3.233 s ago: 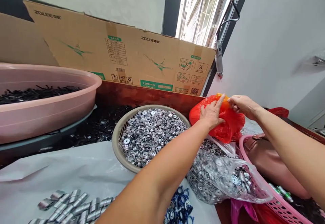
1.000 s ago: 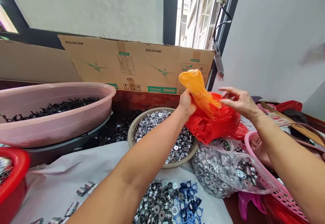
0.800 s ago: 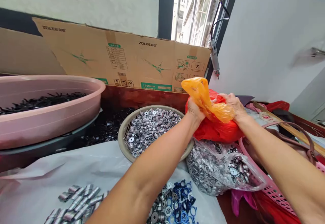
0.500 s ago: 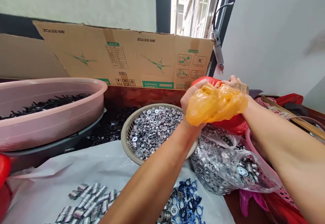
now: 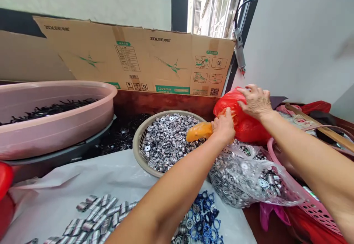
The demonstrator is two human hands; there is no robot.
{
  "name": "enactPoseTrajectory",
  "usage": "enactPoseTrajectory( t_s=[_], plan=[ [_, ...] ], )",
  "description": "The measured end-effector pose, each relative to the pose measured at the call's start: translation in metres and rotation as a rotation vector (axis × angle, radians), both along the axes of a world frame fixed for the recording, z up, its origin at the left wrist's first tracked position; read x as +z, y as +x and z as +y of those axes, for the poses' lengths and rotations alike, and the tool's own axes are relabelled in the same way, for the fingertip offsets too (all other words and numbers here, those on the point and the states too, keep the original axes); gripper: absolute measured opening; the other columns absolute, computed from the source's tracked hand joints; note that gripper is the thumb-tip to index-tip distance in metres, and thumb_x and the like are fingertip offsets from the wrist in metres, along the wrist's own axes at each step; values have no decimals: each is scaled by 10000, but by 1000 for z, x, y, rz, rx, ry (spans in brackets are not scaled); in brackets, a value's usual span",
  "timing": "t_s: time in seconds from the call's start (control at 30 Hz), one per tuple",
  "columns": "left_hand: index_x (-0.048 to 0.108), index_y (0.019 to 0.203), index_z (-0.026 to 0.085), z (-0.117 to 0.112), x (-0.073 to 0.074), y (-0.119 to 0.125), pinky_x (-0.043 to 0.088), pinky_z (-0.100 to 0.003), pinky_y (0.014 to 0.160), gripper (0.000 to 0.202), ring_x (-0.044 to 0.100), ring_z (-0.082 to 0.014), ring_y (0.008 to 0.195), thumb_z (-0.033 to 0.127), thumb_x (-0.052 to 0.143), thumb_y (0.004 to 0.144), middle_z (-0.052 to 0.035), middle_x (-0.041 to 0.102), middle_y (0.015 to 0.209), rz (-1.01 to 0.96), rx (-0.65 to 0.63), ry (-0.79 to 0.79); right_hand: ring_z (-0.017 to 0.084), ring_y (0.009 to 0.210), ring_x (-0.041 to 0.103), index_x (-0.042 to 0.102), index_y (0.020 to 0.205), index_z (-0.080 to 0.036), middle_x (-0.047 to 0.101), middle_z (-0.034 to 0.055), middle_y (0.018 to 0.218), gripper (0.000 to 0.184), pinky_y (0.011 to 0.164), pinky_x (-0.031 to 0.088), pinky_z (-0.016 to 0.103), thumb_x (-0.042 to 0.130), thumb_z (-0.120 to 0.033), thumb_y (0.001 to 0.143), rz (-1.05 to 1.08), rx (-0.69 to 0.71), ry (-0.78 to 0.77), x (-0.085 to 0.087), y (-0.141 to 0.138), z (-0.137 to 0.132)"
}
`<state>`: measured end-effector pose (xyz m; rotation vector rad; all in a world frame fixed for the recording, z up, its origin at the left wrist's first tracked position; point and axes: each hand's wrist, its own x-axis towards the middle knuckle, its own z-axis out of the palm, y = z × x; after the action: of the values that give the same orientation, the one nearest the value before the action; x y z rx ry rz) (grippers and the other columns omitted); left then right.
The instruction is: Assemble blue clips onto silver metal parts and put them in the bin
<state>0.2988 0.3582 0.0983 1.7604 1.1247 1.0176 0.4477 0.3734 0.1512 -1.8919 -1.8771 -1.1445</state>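
Note:
An orange plastic bag (image 5: pixel 199 131) is bunched in my left hand (image 5: pixel 223 126); its loose end sticks out to the left, over the basket. Just behind it bulges a red plastic bag (image 5: pixel 249 128), its contents hidden. My right hand (image 5: pixel 256 102) rests at the red bag's top, thumb and fingers apart, fingertips touching it. Below my left hand, a round beige basket (image 5: pixel 137 152) holds many small metal wheel-like parts (image 5: pixel 168 140). A clear plastic bag (image 5: pixel 240 179) full of similar parts lies under the red bag.
Metal cylinders (image 5: pixel 94 218) and blue rings (image 5: pixel 206 218) lie on a white sheet (image 5: pixel 110 177). A pink tub (image 5: pixel 69 126) of black pieces stands left, a pink basket (image 5: pixel 318 214) right. Cardboard (image 5: pixel 143 59) leans behind; a grey tool (image 5: pixel 239 52) hangs by a cable.
The orange bag has moved left and down from the front of the red bag, gathered in my left hand. My right hand has come into view on the red bag's top.

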Motion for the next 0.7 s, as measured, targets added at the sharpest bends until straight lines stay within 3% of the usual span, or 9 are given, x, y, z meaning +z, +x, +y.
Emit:
enactPoseTrajectory(
  t_s=[0.1,0.17,0.27,0.37,0.47,0.6,0.7],
  plan=[
    [639,1010,126,13,-2,-4,357,-470,950,370,556,-345,1068,84,594,645,-178,666,1023,-112,-58,-52,327,1193,355,487,1266,-364,366,47,1425,491,899,289,514,530,-440,783,-77,149,-232,-23,8,-5],
    [687,854,121,18,3,-13,439,-397,860,222,622,-291,932,118,545,684,-141,699,867,-202,-91,-77,323,1265,295,446,1289,-411,348,12,1451,460,932,251,572,464,-454,832,-32,120,-343,-32,19,-7],
    [707,746,149,10,16,-34,489,-327,730,234,649,-223,763,152,479,694,-78,694,703,-332,-133,-88,296,1275,323,407,1318,-417,357,19,1452,417,922,287,590,310,-437,913,85,-22,-346,-34,37,-3],
    [701,685,163,-16,27,-68,490,-277,589,267,626,-180,606,152,437,649,-46,673,617,-488,-131,-112,272,1279,349,428,1302,-430,356,13,1456,409,923,335,555,261,-451,929,137,-87,-356,-33,45,4],
    [678,620,154,-45,37,-113,471,-245,508,216,596,-160,529,132,469,569,-33,660,590,-745,-21,-151,266,1303,327,429,1299,-443,355,-1,1462,401,967,290,579,270,-402,933,178,-117,-386,-34,40,9],
    [653,621,150,-64,51,-165,526,-296,653,189,630,-181,631,95,486,550,-27,658,620,-995,266,-62,292,1334,273,478,1286,-374,344,40,1470,423,1007,162,634,385,-281,884,236,-129,-408,-35,28,8],
    [649,643,146,-68,56,-188,528,-341,759,205,643,-199,727,85,470,564,-42,672,682,-1067,330,-174,294,1350,240,522,1243,-353,341,47,1471,427,1013,115,644,446,-242,837,288,-118,-394,-31,24,1]
  ],
)
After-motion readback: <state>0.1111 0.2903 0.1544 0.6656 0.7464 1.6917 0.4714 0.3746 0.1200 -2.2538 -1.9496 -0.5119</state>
